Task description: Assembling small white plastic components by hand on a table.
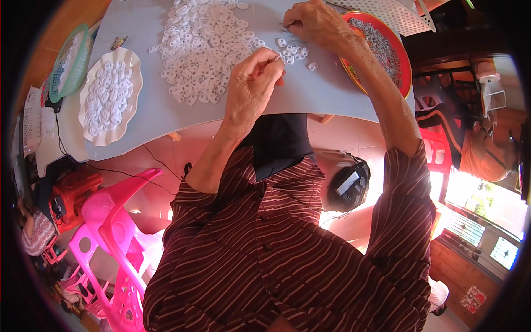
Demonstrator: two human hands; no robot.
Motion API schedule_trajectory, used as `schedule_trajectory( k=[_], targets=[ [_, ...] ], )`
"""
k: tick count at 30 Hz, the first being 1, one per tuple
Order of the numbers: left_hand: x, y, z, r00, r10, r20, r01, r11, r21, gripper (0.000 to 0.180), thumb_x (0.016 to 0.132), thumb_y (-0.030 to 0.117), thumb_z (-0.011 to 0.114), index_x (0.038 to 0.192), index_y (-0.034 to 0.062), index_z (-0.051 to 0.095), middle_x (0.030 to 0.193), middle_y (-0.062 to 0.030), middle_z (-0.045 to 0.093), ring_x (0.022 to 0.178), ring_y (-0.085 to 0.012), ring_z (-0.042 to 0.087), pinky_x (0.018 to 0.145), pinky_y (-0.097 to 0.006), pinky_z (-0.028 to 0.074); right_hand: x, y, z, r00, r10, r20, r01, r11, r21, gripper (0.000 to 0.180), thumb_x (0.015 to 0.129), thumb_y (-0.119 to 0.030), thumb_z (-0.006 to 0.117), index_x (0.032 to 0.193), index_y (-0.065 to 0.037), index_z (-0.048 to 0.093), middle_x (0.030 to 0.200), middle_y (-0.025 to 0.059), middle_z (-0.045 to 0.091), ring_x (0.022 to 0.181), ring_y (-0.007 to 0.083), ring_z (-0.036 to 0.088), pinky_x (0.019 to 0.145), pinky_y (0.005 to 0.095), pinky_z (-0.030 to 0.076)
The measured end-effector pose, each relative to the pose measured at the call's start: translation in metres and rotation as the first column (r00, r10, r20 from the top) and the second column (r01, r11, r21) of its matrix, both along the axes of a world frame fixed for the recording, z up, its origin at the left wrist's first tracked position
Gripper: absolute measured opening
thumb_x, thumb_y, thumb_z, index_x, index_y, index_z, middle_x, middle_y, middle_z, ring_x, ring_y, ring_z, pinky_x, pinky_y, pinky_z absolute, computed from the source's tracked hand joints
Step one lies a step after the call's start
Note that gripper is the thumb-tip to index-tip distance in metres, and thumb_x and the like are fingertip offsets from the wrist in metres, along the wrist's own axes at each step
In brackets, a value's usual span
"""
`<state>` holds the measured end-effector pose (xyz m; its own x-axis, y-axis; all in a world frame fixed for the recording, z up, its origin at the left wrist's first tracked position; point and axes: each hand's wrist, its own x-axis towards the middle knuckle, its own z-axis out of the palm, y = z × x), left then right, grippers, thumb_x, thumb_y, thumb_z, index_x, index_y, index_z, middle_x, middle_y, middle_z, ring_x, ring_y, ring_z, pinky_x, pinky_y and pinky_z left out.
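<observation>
My left hand (254, 83) is raised over the table's near edge, thumb and fingers pinched together. A bit of white shows at its fingertips, apparently one of the small white plastic pieces. Farther right, my right hand (319, 23) hovers low over the tabletop with its fingers curled closed; what they hold, if anything, is hidden. Between the hands lies a small cluster of white pieces (293, 53), oval with holes. A broad heap of the same white plastic pieces (202, 55) spreads left of my left hand. Under my right forearm stands a red bowl (406, 69) of small grey parts.
A wavy-edged white tray (138, 83) of white oval pieces sits at the table's left. Beyond it is a green basket (83, 41). A white perforated basket (406, 19) stands at the far right. A pink plastic chair (119, 232) and a black bag (351, 185) are below the table (149, 113).
</observation>
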<state>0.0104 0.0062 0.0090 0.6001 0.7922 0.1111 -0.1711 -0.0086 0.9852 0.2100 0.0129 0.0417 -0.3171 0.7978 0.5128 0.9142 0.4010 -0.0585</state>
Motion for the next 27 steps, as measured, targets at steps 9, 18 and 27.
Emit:
schedule_trajectory(
  k=[9,18,27],
  targets=[
    [0.000,-0.001,0.003,1.000,0.003,-0.018,-0.003,1.000,-0.003,0.012,0.085,0.010,0.054,0.078,0.0013,0.055,0.065,0.0013,0.053,0.062,-0.0041,0.049,0.059,-0.020,0.039,-0.007,0.019,-0.007,0.963,-0.222,0.155,0.259,0.920,-0.294,0.017,0.074,-0.015,0.055,0.073,-0.002,0.067,0.075,0.0219,0.063,0.071,0.0362,0.063,0.067,0.0455,0.051],
    [-0.001,0.003,-0.004,0.999,0.017,0.037,-0.017,1.000,-0.001,0.014,0.085,0.013,0.055,0.077,0.0009,0.057,0.065,-0.0004,0.056,0.063,-0.0057,0.051,0.061,-0.020,0.040,-0.032,-0.009,0.021,0.813,-0.455,-0.363,0.265,0.845,-0.464,0.017,0.076,-0.010,0.062,0.077,0.007,0.063,0.067,0.0159,0.062,0.064,0.0215,0.061,0.059,0.0319,0.050],
    [-0.003,0.001,-0.004,0.999,-0.019,0.042,0.015,0.995,0.099,0.013,0.086,0.014,0.055,0.080,0.0028,0.058,0.063,0.0020,0.053,0.061,-0.0039,0.046,0.056,-0.020,0.037,-0.058,-0.079,-0.020,0.140,-0.333,-0.932,-0.174,0.919,-0.355,0.015,0.086,-0.015,0.063,0.093,-0.001,0.064,0.073,0.0004,0.061,0.064,0.0055,0.052,0.061,0.0193,0.042]
  ],
)
